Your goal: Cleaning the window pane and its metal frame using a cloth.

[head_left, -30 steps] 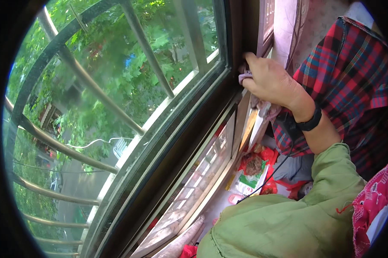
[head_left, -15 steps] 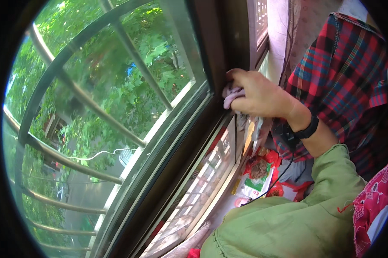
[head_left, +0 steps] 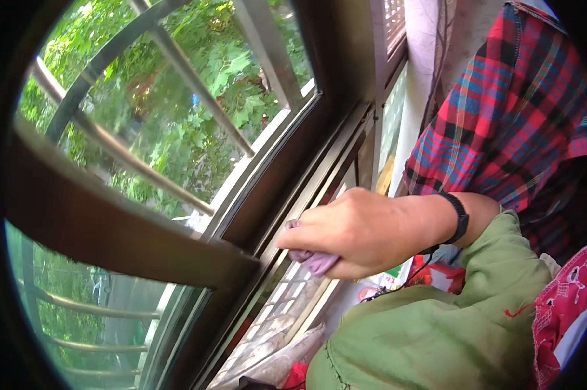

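**Your right hand presses a purple cloth to the window frame**

The dark brown window frame fills most of your view, its thick bars bending across the picture from lower left up to the top centre. Beyond the glass you see curved metal guard rails and green foliage in bright daylight.

On your right hangs a red and blue plaid fabric, reaching from the top edge down behind your wrist. Below it, your green sleeve covers the lower right, with a red patterned cloth just beside it at the rim.

Your right hand lies over the inner track of the frame, near the centre of the picture, knuckles up. A black band circles your wrist.

Smallest of all is the purple cloth: it sits bunched under your palm, touching the frame's lower rail, with only a fold showing beneath your fingers. Those fingers are curled narrow and clamped down on the cloth.

Your left hand is out of sight.
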{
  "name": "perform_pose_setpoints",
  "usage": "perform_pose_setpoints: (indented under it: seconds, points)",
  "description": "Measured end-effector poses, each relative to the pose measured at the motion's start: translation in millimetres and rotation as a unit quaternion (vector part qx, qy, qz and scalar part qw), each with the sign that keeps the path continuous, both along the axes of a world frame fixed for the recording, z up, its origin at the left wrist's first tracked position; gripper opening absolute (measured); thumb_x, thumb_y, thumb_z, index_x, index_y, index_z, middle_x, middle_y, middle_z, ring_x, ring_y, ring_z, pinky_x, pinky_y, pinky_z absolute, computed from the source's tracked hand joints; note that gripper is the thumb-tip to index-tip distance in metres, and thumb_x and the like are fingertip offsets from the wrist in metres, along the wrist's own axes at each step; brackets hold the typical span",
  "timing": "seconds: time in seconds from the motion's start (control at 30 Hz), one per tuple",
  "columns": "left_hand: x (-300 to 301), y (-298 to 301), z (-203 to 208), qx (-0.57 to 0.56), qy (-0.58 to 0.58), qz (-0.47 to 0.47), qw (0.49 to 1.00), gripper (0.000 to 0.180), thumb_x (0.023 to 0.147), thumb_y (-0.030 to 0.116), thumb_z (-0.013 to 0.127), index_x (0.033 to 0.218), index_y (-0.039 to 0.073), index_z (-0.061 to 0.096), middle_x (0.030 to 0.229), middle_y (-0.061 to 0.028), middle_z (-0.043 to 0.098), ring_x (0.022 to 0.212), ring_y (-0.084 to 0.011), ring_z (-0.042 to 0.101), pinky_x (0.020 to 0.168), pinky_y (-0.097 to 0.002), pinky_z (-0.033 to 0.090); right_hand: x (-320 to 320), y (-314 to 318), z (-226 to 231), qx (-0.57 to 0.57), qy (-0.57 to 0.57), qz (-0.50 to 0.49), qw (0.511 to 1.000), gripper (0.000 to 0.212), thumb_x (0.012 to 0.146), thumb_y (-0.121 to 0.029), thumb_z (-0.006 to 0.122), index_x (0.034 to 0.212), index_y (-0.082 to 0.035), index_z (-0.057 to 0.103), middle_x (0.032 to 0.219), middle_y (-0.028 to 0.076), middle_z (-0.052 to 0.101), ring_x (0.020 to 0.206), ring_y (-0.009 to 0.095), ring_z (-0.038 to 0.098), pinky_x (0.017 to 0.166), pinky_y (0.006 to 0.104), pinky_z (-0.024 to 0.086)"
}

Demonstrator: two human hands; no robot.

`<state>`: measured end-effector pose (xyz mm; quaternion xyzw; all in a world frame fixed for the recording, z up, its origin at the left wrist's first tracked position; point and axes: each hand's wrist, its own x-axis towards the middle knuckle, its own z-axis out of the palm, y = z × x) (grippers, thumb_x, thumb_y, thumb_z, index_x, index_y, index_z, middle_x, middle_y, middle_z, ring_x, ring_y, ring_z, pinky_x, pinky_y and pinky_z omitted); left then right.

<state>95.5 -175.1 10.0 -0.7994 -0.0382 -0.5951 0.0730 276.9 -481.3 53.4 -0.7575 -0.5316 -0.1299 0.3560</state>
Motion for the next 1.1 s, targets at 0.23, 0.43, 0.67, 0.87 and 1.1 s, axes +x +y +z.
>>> perform_pose_setpoints:
  seconds: [0.23, 0.43, 0.67, 0.87, 1.1]
  points:
    - [18, -8, 8, 0.027, 0.019, -0.027, 0.999, 0.061, 0.103, 0.046, 0.036, 0.147, 0.005, 0.036, 0.155, -0.0226, 0.025, 0.144, -0.0379, 0.026, 0.116, -0.0528, 0.023, 15, -47, 18, 0.016, -0.064, -0.164, 0.984, 0.032, 0.07, -0.005, 0.068, 0.102, -0.004, 0.067, 0.089, 0.012, 0.065, 0.078, 0.027, 0.065, 0.074, 0.0334, 0.053]
    - [21, 0, 4, -0.01, 0.071, 0.062, 0.996, 0.081, 0.094, 0.069, 0.029, 0.152, 0.013, 0.029, 0.159, -0.0166, 0.018, 0.147, -0.0356, 0.017, 0.119, -0.0522, 0.017, 45, -87, 18, 0.08, -0.255, -0.39, 0.881, 0.028, 0.078, -0.004, 0.067, 0.106, -0.008, 0.065, 0.092, 0.014, 0.065, 0.083, 0.033, 0.066, 0.074, 0.0371, 0.054]
    - [24, -11, 15, -0.027, 0.079, 0.031, 0.996, 0.09, 0.095, 0.066, 0.036, 0.152, -0.001, 0.02, 0.158, -0.0294, 0.001, 0.147, -0.045, 0.0, 0.116, -0.0561, 0.008, 60, -100, 1, -0.026, -0.251, -0.44, 0.862, 0.028, 0.079, -0.007, 0.068, 0.107, -0.007, 0.064, 0.095, 0.013, 0.064, 0.084, 0.035, 0.064, 0.073, 0.039, 0.054]
    - [23, -8, 14, -0.057, 0.068, 0.089, 0.992, 0.091, 0.093, 0.065, 0.043, 0.153, 0.0, 0.019, 0.157, -0.0317, 0.001, 0.145, -0.0492, 0.002, 0.115, -0.0591, 0.008, 65, -97, -6, -0.057, -0.247, -0.392, 0.884, 0.028, 0.078, -0.008, 0.07, 0.105, -0.005, 0.064, 0.094, 0.013, 0.065, 0.083, 0.033, 0.065, 0.071, 0.0386, 0.054]
    - [19, 10, 11, 0.001, 0.001, 0.142, 0.99, 0.082, 0.088, 0.041, 0.069, 0.149, 0.0, 0.032, 0.154, -0.0333, 0.017, 0.141, -0.0529, 0.018, 0.112, -0.0622, 0.02, 66, -79, -12, -0.054, -0.219, -0.42, 0.879, 0.025, 0.081, -0.016, 0.068, 0.103, -0.005, 0.065, 0.094, 0.014, 0.066, 0.083, 0.033, 0.066, 0.072, 0.0403, 0.054]
